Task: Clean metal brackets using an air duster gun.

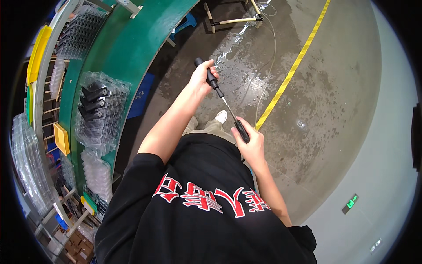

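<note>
My left hand [201, 79] is closed around a black cylindrical tool [213, 82] with a narrow stepped nose, held out in front of my body. Lower and to the right, my right hand [254, 146] grips the black handle of what looks like a screwdriver [241, 131]. Its thin metal shaft runs up and left to the nose of the black tool, so the two line up. Whether the shaft sits inside the nose or only touches it, I cannot tell. Both tools are in the air above the wet floor.
A green workbench [132, 39] curves along the left, bearing stacked clear plastic trays [103, 123] with black parts. A shelving rack stands beyond it. Yellow-striped tape [292, 72] crosses the wet floor [316, 132]; a pale tube frame [235, 20] stands at the far side. A grey wall [373, 176] closes the right.
</note>
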Demonstrator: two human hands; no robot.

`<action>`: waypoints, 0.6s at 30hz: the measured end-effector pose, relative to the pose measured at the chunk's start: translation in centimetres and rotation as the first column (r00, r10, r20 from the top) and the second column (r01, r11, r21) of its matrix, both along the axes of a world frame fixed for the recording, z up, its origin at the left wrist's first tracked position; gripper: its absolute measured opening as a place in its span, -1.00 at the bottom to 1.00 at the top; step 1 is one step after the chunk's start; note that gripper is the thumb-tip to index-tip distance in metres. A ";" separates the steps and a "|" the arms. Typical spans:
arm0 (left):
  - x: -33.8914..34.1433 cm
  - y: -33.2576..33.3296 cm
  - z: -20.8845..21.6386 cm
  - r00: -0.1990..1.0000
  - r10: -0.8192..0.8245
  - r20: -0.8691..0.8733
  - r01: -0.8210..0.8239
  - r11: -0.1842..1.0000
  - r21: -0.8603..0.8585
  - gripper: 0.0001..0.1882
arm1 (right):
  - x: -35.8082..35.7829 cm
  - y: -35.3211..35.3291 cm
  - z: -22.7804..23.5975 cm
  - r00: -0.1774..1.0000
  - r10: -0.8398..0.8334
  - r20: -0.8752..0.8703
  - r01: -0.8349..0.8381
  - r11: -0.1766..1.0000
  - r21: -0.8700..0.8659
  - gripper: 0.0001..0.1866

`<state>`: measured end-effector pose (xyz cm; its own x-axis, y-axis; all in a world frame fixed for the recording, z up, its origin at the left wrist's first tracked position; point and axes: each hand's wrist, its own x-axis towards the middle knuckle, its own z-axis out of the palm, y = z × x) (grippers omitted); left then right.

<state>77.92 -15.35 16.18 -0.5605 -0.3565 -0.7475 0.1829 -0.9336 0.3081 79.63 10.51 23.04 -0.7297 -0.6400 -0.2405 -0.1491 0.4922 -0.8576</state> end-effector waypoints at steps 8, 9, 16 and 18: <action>-0.9 0.3 0.6 0.997 0.062 0.043 -0.062 0.998 -0.001 -0.87 | -0.8 -0.3 0.4 0.999 -0.019 -0.050 0.021 0.999 0.034 -0.65; -0.9 0.2 0.6 0.996 0.065 0.055 -0.064 0.998 -0.017 -0.87 | -0.9 -0.4 0.5 0.999 -0.017 -0.050 0.019 0.999 0.045 -0.65; -1.0 -0.3 -0.4 0.996 0.065 0.054 -0.063 0.997 -0.037 -0.88 | -1.4 -0.8 0.8 0.999 -0.009 -0.040 0.011 0.998 0.062 -0.69; -0.8 -0.4 -0.9 0.996 0.076 0.046 -0.075 0.997 -0.035 -0.89 | -1.3 -0.9 0.7 0.999 0.006 -0.031 -0.004 0.999 0.050 -0.70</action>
